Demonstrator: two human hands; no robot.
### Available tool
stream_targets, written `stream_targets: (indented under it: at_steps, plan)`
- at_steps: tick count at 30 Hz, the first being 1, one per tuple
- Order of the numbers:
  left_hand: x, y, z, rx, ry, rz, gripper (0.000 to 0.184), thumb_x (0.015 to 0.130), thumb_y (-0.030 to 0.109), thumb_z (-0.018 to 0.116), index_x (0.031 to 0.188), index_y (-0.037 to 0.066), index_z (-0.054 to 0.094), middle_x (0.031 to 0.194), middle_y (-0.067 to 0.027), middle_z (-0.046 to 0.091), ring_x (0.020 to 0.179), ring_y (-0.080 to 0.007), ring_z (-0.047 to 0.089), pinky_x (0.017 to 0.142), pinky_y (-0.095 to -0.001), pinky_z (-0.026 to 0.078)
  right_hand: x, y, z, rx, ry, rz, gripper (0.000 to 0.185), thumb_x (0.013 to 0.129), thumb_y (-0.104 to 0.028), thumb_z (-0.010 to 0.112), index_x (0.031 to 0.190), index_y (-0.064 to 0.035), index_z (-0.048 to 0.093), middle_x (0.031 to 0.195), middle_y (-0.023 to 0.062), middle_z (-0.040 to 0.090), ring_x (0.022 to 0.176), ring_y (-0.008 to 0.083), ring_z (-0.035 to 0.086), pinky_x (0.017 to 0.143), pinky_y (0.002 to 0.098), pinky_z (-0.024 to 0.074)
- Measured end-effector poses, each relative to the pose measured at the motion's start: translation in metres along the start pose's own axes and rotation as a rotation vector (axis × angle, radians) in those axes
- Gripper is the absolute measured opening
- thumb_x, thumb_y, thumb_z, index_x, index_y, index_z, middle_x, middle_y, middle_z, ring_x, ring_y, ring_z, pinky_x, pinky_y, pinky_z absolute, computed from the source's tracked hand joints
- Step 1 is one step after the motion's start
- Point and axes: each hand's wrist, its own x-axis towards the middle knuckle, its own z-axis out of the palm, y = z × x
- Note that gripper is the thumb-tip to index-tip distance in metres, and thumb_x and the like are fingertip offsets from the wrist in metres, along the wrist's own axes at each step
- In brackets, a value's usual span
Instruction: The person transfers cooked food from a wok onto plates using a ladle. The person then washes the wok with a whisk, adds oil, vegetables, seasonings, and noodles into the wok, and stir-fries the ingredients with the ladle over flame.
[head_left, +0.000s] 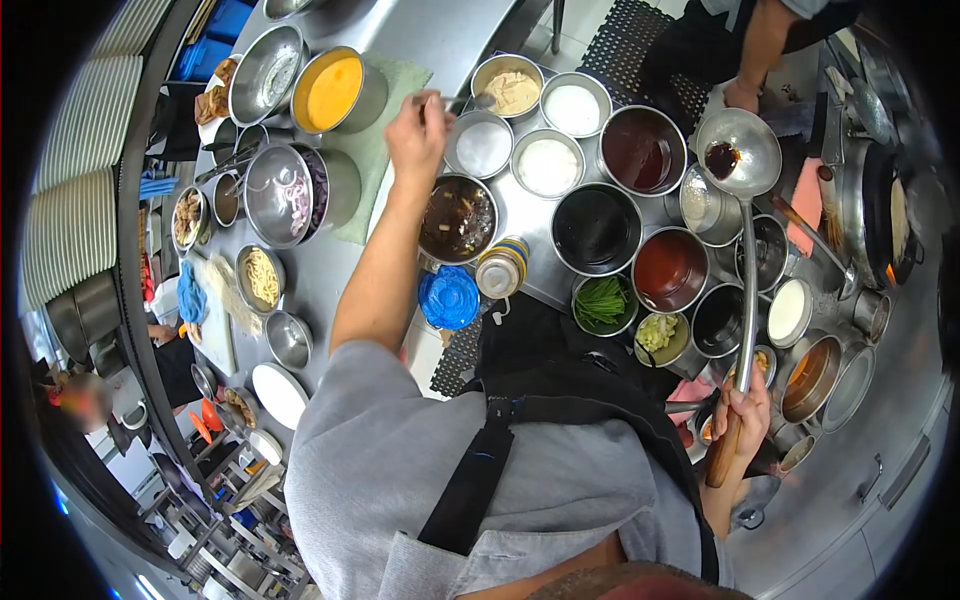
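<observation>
In the head view, the left hand (416, 138) was closed round a small spoon (484, 102), its tip at the near edge of the pale tan seasoning (512, 92). Whether the spoon tip touched the seasoning or hung just over it could not be told. Just to the right of the left hand stood three pots of white seasoning: one (482, 148) close beside it, another (548, 164) farther right and a third (573, 107) past the tan one. Nearer the body, below that hand, sat a dark broth (458, 218), with a blue tub (449, 297) and a jar (503, 270) next to each other behind it. To the left of the hand lay a green cloth (408, 78), with yellow liquid (336, 92) in a deep pot and, nearer the body, a bowl of sliced onion (300, 205). Noodles (262, 278) stood well off to that side.

The right hand (742, 418) gripped the wooden handle of a long ladle (750, 290). The ladle's bowl was well ahead of the hand, with a little dark sauce (722, 158) in it. Left of the ladle's shaft were red sauce (668, 268), black sauce (596, 228), chopped greens (600, 302) and pale green pieces (657, 332). Right of the right hand stood an orange-brown liquid (808, 376). Beyond the ladle's bowl, another person's hand (742, 95) hung low; its grip could not be made out.
</observation>
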Motion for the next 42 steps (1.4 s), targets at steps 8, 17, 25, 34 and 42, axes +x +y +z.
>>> stream_targets:
  at_steps: [8,17,25,34,42]
  plan:
    - [0.038,-0.058,0.076,0.179,-0.052,-0.108,0.020,0.092,0.014,0.053,0.091,-0.003,0.064,0.069,-0.0142,0.069,0.061,-0.0205,0.070,0.059,-0.0323,0.055,0.002,-0.001,0.016,-0.008,-0.038,0.039,0.063,0.080,-0.004,0.055,0.138,0.0068,0.034,0.069,0.0078,0.051,0.036,0.0121,0.043,0.033,0.0210,0.0367]
    - [0.041,-0.069,0.093,-0.116,-0.144,-0.338,0.021,0.096,0.012,0.051,0.097,-0.008,0.058,0.076,-0.0161,0.069,0.064,-0.0188,0.069,0.060,-0.0287,0.056,0.003,0.002,0.019,-0.035,-0.045,0.066,0.064,0.081,-0.005,0.054,0.141,0.0056,0.032,0.072,0.0090,0.051,0.035,0.0105,0.042,0.032,0.0217,0.0369]
    - [0.041,-0.065,0.090,-0.223,-0.108,-0.398,0.021,0.097,0.010,0.050,0.098,-0.009,0.057,0.077,-0.0169,0.069,0.063,-0.0187,0.068,0.059,-0.0280,0.056,0.006,-0.001,0.022,-0.038,-0.075,0.072,0.064,0.080,-0.006,0.056,0.139,0.0067,0.033,0.071,0.0079,0.050,0.034,0.0110,0.040,0.031,0.0213,0.0354]
    - [0.040,-0.066,0.067,-0.334,-0.037,-0.382,0.018,0.096,0.008,0.050,0.100,-0.008,0.057,0.079,-0.0162,0.067,0.065,-0.0195,0.068,0.060,-0.0279,0.056,0.009,-0.006,0.038,-0.089,-0.052,0.083,0.066,0.078,-0.005,0.057,0.139,0.0069,0.034,0.068,0.0073,0.049,0.033,0.0114,0.039,0.030,0.0221,0.0352]
    - [0.032,0.019,0.039,-0.576,-0.058,-0.294,0.019,0.096,0.008,0.052,0.103,-0.009,0.057,0.086,-0.0178,0.065,0.070,-0.0226,0.068,0.062,-0.0291,0.056,0.021,-0.003,0.057,-0.063,-0.085,0.187,0.071,0.074,0.004,0.054,0.142,0.0048,0.033,0.072,0.0092,0.054,0.038,0.0127,0.047,0.037,0.0216,0.0414]
